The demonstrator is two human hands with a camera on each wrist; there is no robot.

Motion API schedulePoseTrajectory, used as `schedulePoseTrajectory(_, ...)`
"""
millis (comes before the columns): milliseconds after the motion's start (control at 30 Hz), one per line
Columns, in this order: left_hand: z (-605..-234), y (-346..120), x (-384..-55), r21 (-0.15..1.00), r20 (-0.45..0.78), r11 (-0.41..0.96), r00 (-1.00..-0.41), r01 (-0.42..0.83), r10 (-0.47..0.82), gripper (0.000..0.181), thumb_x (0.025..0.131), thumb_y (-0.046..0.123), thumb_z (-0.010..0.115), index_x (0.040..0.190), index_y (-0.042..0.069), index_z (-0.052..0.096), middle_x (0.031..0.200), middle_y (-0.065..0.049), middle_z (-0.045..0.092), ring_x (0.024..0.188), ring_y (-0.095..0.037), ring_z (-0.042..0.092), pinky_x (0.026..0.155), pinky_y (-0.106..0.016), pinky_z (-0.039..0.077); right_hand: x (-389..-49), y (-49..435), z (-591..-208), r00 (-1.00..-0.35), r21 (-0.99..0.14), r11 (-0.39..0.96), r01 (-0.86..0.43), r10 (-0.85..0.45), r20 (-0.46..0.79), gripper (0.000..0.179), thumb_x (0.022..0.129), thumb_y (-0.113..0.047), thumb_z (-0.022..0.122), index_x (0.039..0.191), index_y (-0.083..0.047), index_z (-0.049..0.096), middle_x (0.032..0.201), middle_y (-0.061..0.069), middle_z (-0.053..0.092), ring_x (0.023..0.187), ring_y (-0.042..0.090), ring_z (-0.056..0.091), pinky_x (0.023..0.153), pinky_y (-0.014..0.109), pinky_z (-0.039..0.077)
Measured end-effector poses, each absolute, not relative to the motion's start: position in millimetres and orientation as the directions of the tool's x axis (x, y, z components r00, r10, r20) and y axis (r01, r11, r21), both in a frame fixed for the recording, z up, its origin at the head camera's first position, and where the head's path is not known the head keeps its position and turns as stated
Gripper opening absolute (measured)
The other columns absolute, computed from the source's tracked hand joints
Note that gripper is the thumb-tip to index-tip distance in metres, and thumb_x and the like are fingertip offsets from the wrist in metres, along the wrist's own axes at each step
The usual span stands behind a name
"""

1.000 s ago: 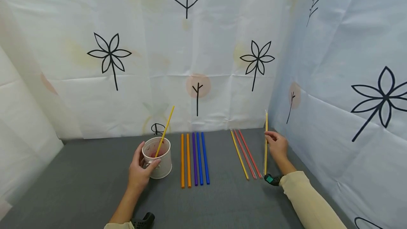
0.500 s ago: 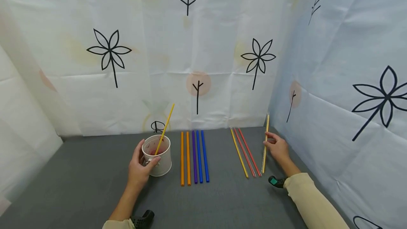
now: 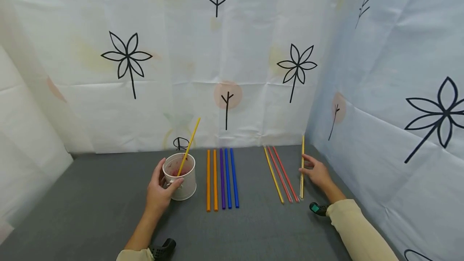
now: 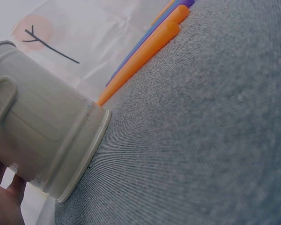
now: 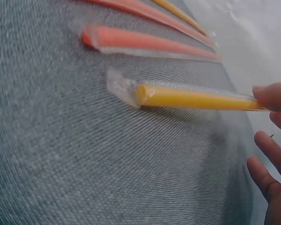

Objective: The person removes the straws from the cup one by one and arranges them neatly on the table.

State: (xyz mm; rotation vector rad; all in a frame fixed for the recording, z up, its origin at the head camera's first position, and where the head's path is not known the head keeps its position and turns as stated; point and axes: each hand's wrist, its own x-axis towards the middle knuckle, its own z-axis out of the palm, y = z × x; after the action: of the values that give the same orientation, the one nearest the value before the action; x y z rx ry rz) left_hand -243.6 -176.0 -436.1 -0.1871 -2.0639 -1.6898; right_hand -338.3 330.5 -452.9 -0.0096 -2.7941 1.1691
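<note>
My left hand [image 3: 158, 196] grips a white metal bucket-shaped cup [image 3: 185, 188] with a small side handle. Inside the cup leans a yellow straw [image 3: 190, 144]; reddish marks show on the inner wall. At the right, my right hand [image 3: 317, 172] pinches a yellow straw in a clear wrapper [image 5: 187, 97] between thumb and finger, while the other fingers are spread. Its near end shows a loose wrapper tip, close over the cloth. Beside it lie two wrapped red straws [image 3: 286, 174] and another wrapped yellow straw [image 3: 273, 175].
Between the hands, two orange straws [image 3: 215, 180], a purple straw [image 3: 222, 180] and two blue straws [image 3: 235, 180] lie side by side on the grey cloth-covered table [image 3: 90, 212]. White patterned fabric [image 3: 246, 112] hangs behind and at the sides.
The wrapped yellow straw in my right hand has come slightly nearer and lower, its near end now close to the red straws. The left hand stays on the cup.
</note>
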Motion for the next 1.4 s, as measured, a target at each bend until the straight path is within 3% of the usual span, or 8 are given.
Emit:
schedulePoseTrajectory(333,-437,-176,-244,0.894,0.426,0.232,-0.887,0.384,-0.175,0.078,0.082,0.000,0.076,0.147,-0.003,0.032,0.142,-0.030,0.041,0.131,-0.041,0.039,0.109,-0.057,0.028,-336,332,-461,-0.991,-0.719,0.693,-0.058,0.046,0.125,0.060,0.092,-0.011,0.067,0.145,0.001,0.041,0.130,0.030,0.053,0.119,0.043,0.049,0.095,0.057,0.042)
schedulePoseTrajectory(700,-435,-174,-242,0.887,0.438,0.244,-0.882,0.392,-0.175,0.079,0.082,0.001,0.076,0.147,-0.004,0.031,0.140,-0.030,0.043,0.129,-0.043,0.040,0.107,-0.058,0.029,-332,332,-465,-0.984,-0.665,0.737,-0.124,-0.005,0.178,0.052,0.092,-0.010,0.066,0.136,0.008,0.047,0.131,0.028,0.054,0.118,0.044,0.051,0.097,0.058,0.040)
schedulePoseTrajectory(967,-436,-175,-243,0.889,0.435,0.242,-0.883,0.389,-0.178,0.078,0.082,0.000,0.076,0.147,-0.005,0.032,0.140,-0.031,0.042,0.130,-0.042,0.040,0.108,-0.057,0.029,-326,337,-467,-0.970,-0.533,0.816,-0.225,-0.132,0.206,0.040,0.089,-0.014,0.070,0.124,0.002,0.063,0.125,0.026,0.060,0.116,0.046,0.053,0.094,0.061,0.041)
schedulePoseTrajectory(1400,-435,-175,-241,0.892,0.427,0.245,-0.886,0.380,-0.181,0.078,0.082,0.000,0.076,0.146,-0.005,0.032,0.139,-0.032,0.042,0.129,-0.043,0.041,0.108,-0.056,0.030,-319,329,-469,-0.918,-0.521,0.760,-0.388,-0.270,0.290,0.032,0.090,-0.010,0.069,0.119,0.003,0.067,0.119,0.023,0.063,0.111,0.045,0.055,0.091,0.062,0.043)
